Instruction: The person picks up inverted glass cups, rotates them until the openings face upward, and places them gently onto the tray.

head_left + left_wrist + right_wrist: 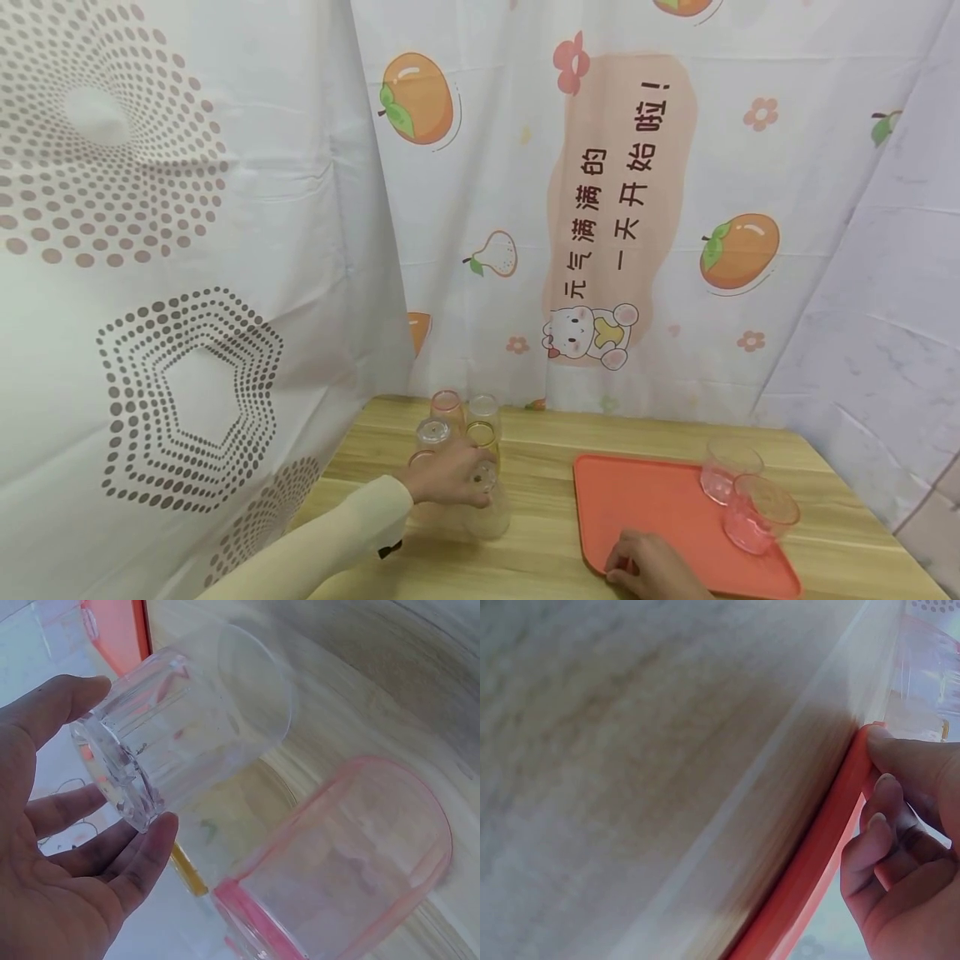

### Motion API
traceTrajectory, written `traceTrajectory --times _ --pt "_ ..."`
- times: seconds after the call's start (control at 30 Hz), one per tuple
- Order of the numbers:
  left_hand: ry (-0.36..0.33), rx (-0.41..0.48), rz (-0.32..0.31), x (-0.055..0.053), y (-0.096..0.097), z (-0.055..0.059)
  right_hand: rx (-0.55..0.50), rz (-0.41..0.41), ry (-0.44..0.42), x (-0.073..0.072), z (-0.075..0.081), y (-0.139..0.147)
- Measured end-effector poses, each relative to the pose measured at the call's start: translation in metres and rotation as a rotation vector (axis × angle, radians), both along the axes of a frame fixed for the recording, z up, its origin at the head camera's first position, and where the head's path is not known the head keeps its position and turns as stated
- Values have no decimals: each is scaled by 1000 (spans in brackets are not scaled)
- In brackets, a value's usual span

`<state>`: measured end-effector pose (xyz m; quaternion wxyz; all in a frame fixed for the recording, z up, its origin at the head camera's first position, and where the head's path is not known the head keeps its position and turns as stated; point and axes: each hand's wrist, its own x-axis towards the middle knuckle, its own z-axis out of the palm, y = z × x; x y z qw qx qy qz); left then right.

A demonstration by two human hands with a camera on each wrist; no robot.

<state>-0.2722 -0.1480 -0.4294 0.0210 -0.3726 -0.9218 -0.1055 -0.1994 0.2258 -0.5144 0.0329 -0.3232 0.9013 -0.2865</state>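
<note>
My left hand (447, 475) holds an upside-down clear glass (202, 712) by its thick base, thumb on one side and fingers on the other, rim toward the wooden table. Close beside it stand a pink-tinted glass (352, 862) and a yellow-edged glass (482, 435), both base up. My right hand (651, 565) is at the near left corner of a red tray (637, 492). Its thumb lies on the tray's rim in the right wrist view, the other fingers curled beside it. On the tray's right side are a pink glass (761, 517) and a paler glass (731, 473), mouths up.
Behind the left hand, more glasses stand in two short rows, among them a pink-edged glass (447, 408) and a clear glass (433, 432). Bare wooden table (536, 500) lies between them and the tray. Printed curtains (480, 333) hang at the back and sides.
</note>
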Motion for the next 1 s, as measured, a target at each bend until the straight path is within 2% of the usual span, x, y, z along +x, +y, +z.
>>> traceTrajectory --times 0.1,0.17,0.33,0.43,0.73,0.87,1.0 --pt "6 9 -12 0 2 -2 -1 4 -10 0 1 0" --pt "0 12 1 1 3 -2 -2 3 -20 0 1 1" --pt "-67 12 65 4 7 -2 -1 -16 -58 1 3 0" --pt "-105 17 80 4 10 -3 3 -29 -76 2 4 -1" --pt "-128 128 14 4 21 -3 15 -37 -106 2 7 -5" --pt "-151 157 19 6 25 -4 8 -31 -90 2 7 -5" --pt "-175 192 48 10 27 -3 -11 -16 -22 2 8 -5"
